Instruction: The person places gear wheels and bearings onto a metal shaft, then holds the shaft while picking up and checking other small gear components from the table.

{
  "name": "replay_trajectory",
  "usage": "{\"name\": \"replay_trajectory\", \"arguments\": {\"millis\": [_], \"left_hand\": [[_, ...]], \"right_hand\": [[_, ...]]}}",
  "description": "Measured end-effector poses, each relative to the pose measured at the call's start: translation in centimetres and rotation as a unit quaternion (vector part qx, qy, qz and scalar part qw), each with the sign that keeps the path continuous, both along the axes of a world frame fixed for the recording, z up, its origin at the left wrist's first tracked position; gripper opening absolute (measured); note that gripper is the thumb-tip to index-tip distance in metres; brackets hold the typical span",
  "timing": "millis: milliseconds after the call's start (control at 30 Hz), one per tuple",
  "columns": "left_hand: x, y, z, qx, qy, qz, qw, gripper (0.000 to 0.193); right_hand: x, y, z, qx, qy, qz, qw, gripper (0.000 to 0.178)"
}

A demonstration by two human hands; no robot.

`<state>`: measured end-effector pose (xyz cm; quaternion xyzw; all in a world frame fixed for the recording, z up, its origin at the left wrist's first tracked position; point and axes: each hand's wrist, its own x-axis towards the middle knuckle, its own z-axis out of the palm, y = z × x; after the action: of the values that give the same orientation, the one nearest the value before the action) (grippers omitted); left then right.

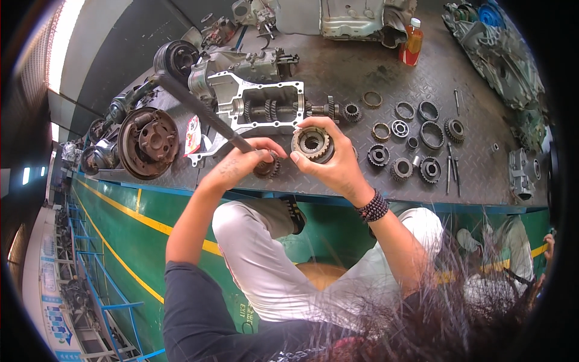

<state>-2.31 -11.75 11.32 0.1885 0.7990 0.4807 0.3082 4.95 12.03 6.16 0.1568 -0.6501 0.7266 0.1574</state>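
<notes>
In my right hand (335,151) is a round splined gear assembly (324,133), with the thumb and fingers gripping its rim and its toothed bore turned up. My left hand (238,164) closes around a long dark metal shaft (202,113) that slants up to the left. A dark toothed gear (267,169) shows just below the left fingers; whether it is joined to the shaft is hidden. Beyond both hands, an opened silver gearbox housing (271,88) lies with geared shafts (272,110) visible inside it.
To the right, several loose gears (430,170) and rings (432,134) lie on the metal bench (362,75), beside long bolts (449,169). A rusty brake drum assembly (149,143) sits at left. A bottle (411,42) stands at the back. Another person's hand (547,247) shows at far right.
</notes>
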Motion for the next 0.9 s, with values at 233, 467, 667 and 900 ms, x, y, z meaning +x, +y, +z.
{"name": "replay_trajectory", "arguments": {"millis": [233,467,667,900], "left_hand": [[0.3,1.0,9.5,0.004,0.096,0.014,0.995,0.027],[0.4,5.5,12.3,0.031,0.078,-0.059,0.995,0.021],[-0.1,7.7,11.8,0.046,0.06,-0.094,0.993,0.02],[0.3,9.0,11.5,0.006,0.057,-0.107,0.993,0.022]], "right_hand": [[0.0,-0.2,0.1,0.029,0.004,-0.015,0.999,0.051],[0.0,-0.8,0.1,0.006,-0.001,-0.026,1.0,0.052],[0.0,-0.8,0.1,0.002,-0.012,-0.022,1.0,0.056],[-0.2,-1.1,-0.4,-0.017,-0.002,-0.021,1.0,0.061]]}}
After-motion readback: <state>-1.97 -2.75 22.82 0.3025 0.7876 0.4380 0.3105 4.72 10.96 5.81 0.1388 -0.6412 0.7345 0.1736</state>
